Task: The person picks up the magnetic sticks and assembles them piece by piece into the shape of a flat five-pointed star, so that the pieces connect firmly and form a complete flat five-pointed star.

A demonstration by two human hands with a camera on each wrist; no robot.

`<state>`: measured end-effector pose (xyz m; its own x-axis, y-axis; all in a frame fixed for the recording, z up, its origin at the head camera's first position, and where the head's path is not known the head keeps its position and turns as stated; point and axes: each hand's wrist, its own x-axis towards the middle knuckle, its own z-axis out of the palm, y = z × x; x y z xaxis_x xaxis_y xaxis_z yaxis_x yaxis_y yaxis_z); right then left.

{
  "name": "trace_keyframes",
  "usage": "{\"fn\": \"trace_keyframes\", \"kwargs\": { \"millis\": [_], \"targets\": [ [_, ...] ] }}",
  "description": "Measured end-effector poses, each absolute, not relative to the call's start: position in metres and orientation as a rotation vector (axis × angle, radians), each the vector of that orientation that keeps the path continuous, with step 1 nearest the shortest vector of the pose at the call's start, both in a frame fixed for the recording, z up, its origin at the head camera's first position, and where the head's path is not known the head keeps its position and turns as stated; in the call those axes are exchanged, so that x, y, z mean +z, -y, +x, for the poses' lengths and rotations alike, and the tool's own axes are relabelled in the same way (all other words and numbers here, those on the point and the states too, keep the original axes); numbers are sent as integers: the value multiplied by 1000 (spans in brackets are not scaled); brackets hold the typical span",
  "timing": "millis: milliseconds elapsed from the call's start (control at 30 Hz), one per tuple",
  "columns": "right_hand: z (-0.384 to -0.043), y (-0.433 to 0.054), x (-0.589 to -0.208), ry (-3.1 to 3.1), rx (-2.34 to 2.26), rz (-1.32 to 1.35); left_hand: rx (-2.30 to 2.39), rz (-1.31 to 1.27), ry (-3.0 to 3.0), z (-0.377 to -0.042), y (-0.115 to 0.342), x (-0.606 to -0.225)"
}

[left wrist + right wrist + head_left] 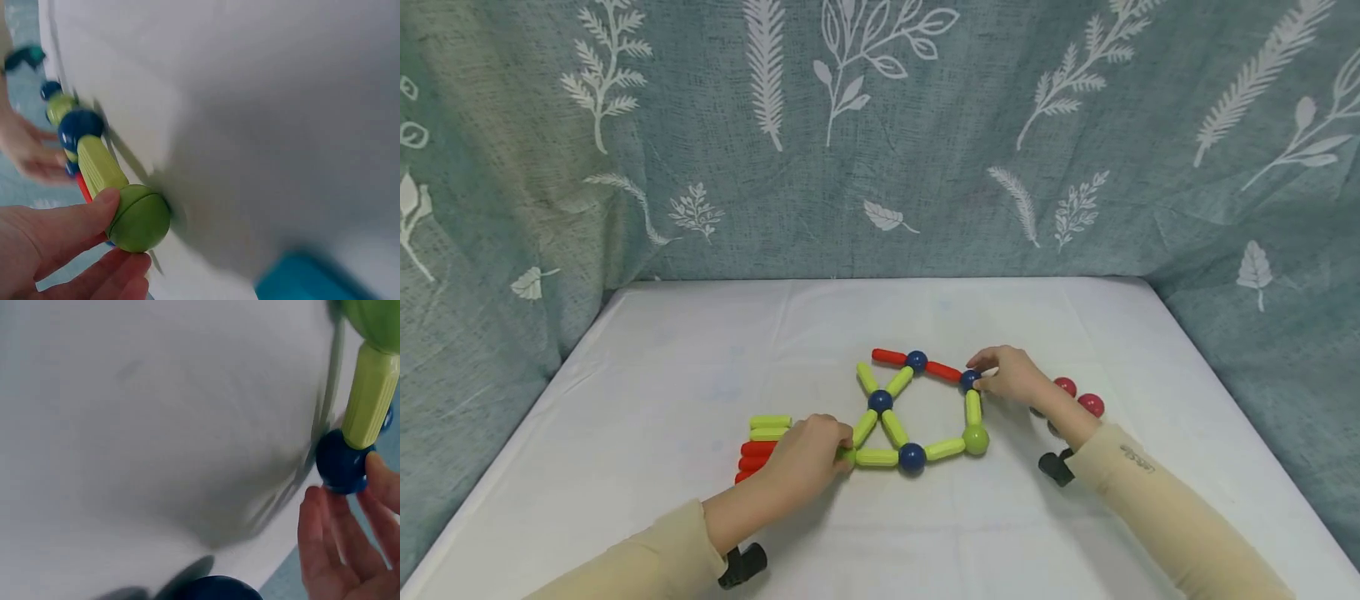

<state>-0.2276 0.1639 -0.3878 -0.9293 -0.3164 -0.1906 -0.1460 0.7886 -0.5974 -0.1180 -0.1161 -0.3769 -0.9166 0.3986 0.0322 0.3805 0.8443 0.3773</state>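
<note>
Left hand [808, 454]: green ball [139, 219] pinched. Rod-and-ball frame [893, 428]: held between the hands, neither nearer; extended toward 2 o'clock from the left grip, long axis 8-to-2; outer red rod [889, 357] pointed to 9. Right hand [1017, 377]: dark blue ball [970, 381] pinched.

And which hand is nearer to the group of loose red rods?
Left. The left hand is just beside the loose red rods, pinching a round green ball. The right hand is farther away, holding a round dark-blue ball.
</note>
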Motion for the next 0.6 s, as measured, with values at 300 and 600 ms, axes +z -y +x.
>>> {"fn": "trace_keyframes", "kwargs": {
  "millis": [300, 600],
  "targets": [
    [-189, -166, -387, -2743, -781, -393, 479, 530, -3054, -154, 134, -375],
    [-166, -161, -385, -2732, -777, -342, 426, 631, -3045, -185, 140, -378]
  ]
}}
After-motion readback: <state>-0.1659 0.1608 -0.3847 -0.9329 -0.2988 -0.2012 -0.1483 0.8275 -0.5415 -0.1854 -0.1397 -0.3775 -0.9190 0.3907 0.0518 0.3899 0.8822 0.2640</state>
